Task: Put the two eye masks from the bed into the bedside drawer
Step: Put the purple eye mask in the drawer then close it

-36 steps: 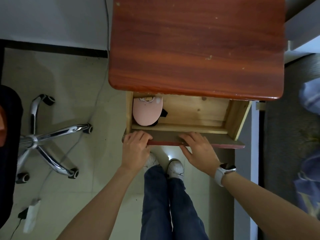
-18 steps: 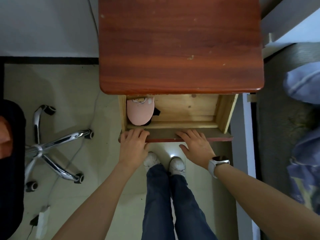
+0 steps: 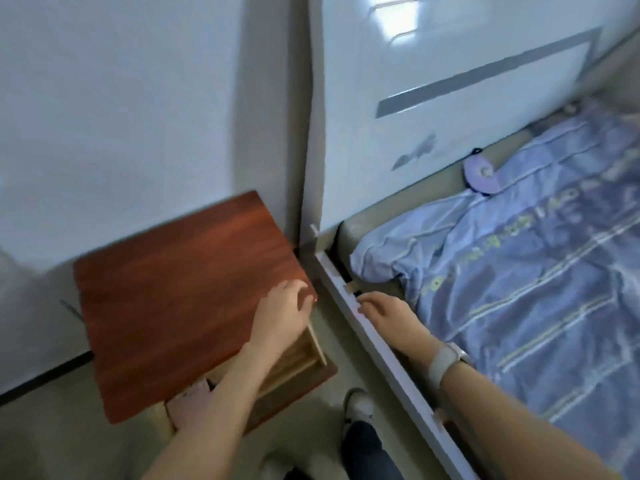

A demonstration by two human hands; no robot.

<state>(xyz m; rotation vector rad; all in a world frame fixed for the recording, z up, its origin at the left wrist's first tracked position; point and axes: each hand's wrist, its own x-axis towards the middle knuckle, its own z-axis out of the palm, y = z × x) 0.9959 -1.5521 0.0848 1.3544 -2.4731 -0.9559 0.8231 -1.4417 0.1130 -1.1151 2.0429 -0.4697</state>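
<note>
The left hand (image 3: 282, 311) rests with loosely curled fingers on the near right corner of the nightstand (image 3: 180, 292) and holds nothing; I think it is there to support the body while the person leans toward the bed. Under its forearm the drawer (image 3: 298, 362) stands pulled out, so it is ready to receive a thing. Below this forearm, near the elbow, a pink mask (image 3: 188, 405) shows in the drawer's left part, mostly hidden by the arm, so one of the two masks seems to be already inside. The right hand (image 3: 388, 315) is empty, palm down, fingers a little spread, and it hovers over the pale bed rail (image 3: 388, 362); I cannot tell if it touches the rail. A watch (image 3: 446, 363) sits on its wrist. Far ahead of the right hand and to its right, the purple mask (image 3: 481, 176) lies on the blue cover (image 3: 536, 306), close against the headboard (image 3: 450, 98). It is well apart from both hands, so the reach must go forward across the bed, probably with the right hand, because this one is nearer to it. The picture is blurred, so the strap of this mask is not clear
</note>
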